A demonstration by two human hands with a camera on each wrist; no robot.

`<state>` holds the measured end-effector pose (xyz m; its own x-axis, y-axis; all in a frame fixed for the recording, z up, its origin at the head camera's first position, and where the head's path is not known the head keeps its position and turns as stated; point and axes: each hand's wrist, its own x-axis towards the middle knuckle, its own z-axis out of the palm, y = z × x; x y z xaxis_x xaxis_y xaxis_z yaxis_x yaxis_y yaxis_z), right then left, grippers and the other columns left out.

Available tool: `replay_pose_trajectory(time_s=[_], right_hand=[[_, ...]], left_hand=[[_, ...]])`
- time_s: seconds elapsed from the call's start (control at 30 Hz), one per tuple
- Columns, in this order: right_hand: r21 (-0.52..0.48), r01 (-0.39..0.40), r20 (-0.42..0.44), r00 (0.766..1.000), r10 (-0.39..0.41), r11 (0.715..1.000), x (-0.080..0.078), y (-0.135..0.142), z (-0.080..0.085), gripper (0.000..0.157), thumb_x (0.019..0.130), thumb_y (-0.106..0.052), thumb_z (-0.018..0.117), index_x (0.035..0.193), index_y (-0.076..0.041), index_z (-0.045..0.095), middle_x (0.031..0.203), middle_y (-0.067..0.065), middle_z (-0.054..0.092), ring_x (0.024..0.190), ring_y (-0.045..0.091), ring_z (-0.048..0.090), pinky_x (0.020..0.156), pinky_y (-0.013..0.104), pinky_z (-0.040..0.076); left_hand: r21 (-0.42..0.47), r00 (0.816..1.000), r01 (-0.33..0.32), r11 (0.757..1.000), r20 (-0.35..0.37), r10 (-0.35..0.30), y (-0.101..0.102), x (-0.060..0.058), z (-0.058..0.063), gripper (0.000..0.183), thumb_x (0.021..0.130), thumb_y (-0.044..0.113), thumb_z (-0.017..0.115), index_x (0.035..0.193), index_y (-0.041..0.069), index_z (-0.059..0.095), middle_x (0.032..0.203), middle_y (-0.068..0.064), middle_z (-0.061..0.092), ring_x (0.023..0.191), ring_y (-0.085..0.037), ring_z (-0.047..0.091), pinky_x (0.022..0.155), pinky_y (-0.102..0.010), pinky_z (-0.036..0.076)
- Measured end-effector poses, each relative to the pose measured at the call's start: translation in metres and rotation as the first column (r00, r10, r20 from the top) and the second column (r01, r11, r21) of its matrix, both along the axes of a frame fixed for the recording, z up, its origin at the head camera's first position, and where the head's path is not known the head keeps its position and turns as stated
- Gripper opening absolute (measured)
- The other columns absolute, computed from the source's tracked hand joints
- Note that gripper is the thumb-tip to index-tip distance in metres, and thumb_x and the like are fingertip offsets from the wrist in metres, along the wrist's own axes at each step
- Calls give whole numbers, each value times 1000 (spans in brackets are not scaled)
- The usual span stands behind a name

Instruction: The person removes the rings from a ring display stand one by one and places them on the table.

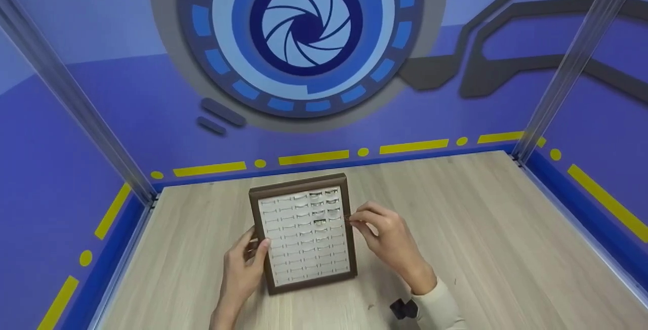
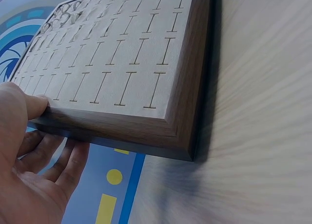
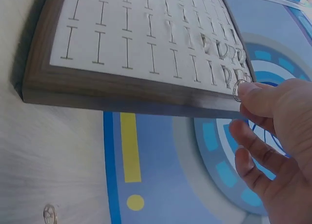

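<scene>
A ring display tray [image 1: 308,256] with a dark wooden frame and a white slotted insert stands tilted up on the table. Several rings [image 1: 317,204] sit in slots toward its upper right. My left hand [image 1: 244,267] grips the left side of the frame, thumb on the front edge and fingers behind, as the left wrist view shows. Beside the right edge, my right hand [image 1: 387,231] pinches a small silvery ring [image 3: 237,91] between thumb and forefinger. Its other fingers are loosely bent. Most of the lower slots hold no ring.
A loose ring [image 3: 50,214] lies on the wood-grain table [image 1: 506,249], on the right hand's side. Blue printed panels [image 1: 314,137] close off the back and sides, with metal posts [image 1: 557,82] at the corners. A black device [image 1: 403,308] is at the right wrist.
</scene>
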<state>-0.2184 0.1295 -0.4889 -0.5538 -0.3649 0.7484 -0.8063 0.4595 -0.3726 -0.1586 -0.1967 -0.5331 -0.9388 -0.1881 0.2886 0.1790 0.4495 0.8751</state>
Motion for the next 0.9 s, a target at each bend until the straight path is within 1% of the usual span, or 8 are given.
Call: replay_pose_trajectory(time_s=[0.2, 0.33, 0.43, 0.5, 0.6, 0.73, 0.8, 0.9], right_hand=[[46, 46, 14, 999, -47, 998, -4, 19, -4, 7, 98, -8, 78, 97, -14, 81, 96, -3, 75, 87, 9, 72, 78, 19, 61], [65, 61, 30, 998, -63, 996, -8, 33, -10, 14, 90, 1, 83, 92, -13, 81, 93, -2, 75, 83, 10, 72, 72, 25, 63], [92, 78, 82, 993, -86, 993, -10, 41, -14, 19, 85, 6, 86, 91, -12, 82, 91, -3, 75, 80, 10, 72, 68, 31, 64], [116, 96, 131, 985, -111, 989, -11, 47, -18, 19, 84, 6, 86, 91, -12, 83, 90, -5, 75, 79, 10, 72, 67, 32, 64], [161, 123, 200, 968, -155, 979, -13, 53, -23, 18, 87, 3, 86, 93, -14, 84, 91, -6, 75, 80, 10, 72, 68, 33, 63], [213, 133, 267, 945, -189, 968, -17, 62, -32, 17, 88, 2, 85, 92, -15, 84, 91, -6, 75, 81, 12, 71, 70, 39, 65], [236, 135, 299, 932, -204, 962, -18, 66, -37, 17, 88, 2, 84, 92, -14, 85, 89, -6, 75, 80, 12, 71, 71, 39, 65], [268, 136, 345, 911, -227, 954, -20, 72, -43, 16, 88, 3, 84, 93, -12, 86, 88, -5, 75, 79, 11, 68, 69, 33, 63]], left_hand=[[-10, 1000, -3, 1000, -14, 3, 0, 0, -1, 50, 106, 18, 69, 151, -3, 56, 125, -20, 72, 108, -30, 74, 96, -41, 65], [-11, 1000, 3, 1000, -19, -4, 0, 1, -1, 51, 107, 19, 68, 151, -3, 56, 126, -20, 72, 109, -30, 74, 97, -42, 65], [-3, 1000, 9, 1000, -13, -9, -1, 2, -1, 51, 107, 20, 68, 152, -2, 55, 127, -19, 72, 110, -30, 74, 98, -42, 65], [2, 1000, 10, 1000, -7, -10, -1, 2, -1, 52, 107, 21, 68, 152, 0, 55, 128, -19, 72, 111, -30, 74, 98, -42, 65], [12, 1000, 11, 1000, 3, -11, -2, 4, -1, 52, 107, 22, 67, 153, 1, 55, 129, -18, 71, 112, -29, 73, 99, -43, 64], [19, 1000, 19, 1000, 9, -20, -2, 4, 0, 53, 108, 23, 67, 155, 2, 54, 129, -17, 71, 112, -28, 73, 100, -42, 64], [22, 1000, 23, 999, 6, -23, -2, 3, 0, 53, 107, 23, 67, 154, 2, 54, 128, -17, 71, 112, -28, 73, 99, -41, 64], [20, 1000, 27, 999, 2, -27, -1, 2, 0, 52, 107, 22, 67, 154, 2, 54, 127, -18, 72, 111, -29, 73, 99, -41, 65]])
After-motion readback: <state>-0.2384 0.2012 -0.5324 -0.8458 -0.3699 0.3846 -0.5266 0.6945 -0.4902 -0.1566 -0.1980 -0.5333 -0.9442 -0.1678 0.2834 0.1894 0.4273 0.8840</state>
